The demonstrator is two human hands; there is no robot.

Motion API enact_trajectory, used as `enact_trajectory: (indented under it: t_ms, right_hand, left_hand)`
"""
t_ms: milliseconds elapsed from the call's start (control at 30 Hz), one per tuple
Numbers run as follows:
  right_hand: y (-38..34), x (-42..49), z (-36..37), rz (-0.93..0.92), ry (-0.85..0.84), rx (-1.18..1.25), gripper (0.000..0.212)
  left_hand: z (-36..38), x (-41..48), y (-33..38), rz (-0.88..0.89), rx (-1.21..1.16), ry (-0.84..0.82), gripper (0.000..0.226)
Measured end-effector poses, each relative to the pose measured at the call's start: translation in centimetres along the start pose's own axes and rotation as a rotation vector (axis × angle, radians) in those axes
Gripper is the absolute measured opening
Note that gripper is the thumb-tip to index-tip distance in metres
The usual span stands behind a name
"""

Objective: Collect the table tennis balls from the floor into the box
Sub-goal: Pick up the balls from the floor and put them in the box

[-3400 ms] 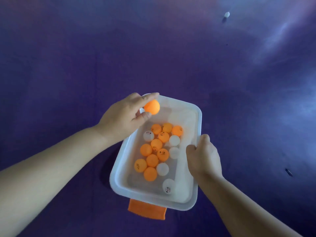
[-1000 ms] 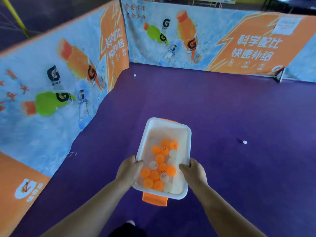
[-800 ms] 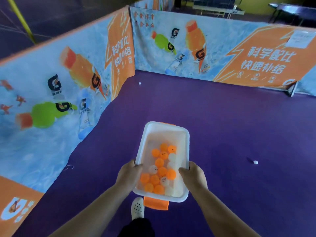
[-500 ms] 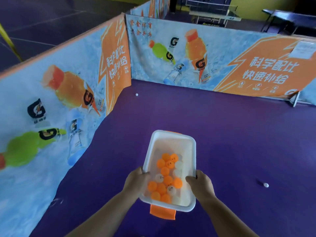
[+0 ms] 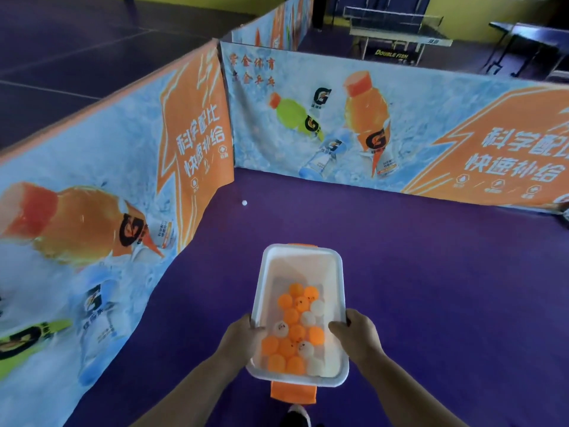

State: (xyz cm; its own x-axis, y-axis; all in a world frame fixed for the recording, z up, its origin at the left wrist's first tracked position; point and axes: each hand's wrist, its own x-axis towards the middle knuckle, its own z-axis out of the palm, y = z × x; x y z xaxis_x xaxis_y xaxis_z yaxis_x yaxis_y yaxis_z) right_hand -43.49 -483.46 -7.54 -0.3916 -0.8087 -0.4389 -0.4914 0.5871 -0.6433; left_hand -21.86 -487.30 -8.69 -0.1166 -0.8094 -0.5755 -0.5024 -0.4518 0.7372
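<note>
I see 2 printed barriers meeting at a corner: the left barrier (image 5: 92, 186) and the far barrier (image 5: 385, 127), both showing orange and green drink bottles and Chinese text. Behind the far one stands a table tennis table (image 5: 397, 27) marked DOUBLE FISH.

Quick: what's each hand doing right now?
Left hand: grips the left rim of the white box.
Right hand: grips the box's right rim.
</note>
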Motion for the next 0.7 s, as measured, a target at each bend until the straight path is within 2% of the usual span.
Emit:
enact_trajectory:
  t_ms: [200,333,567,700]
  right_hand:
    - [-10.7,14.1,0.0,-0.069,-0.065,-0.039,0.005]
    - [-17.5,22.8,2.8,-0.100,-0.091,-0.055,0.008]
    - [-28.2,36.3,9.2,-0.016,-0.019,0.046,0.011]
    - [-34.2,42.2,12.5,0.035,-0.010,0.119,0.017]
  left_hand:
    - [-5.6,12.0,7.3,-0.025,0.024,0.105,0.028]
    - [-11.2,20.4,10.5,-0.074,0.017,0.140,0.014]
    - [-22.5,36.1,15.8,-0.005,0.049,0.135,0.015]
    - [-28.9,43.3,20.1,-0.006,0.165,0.081,0.012]
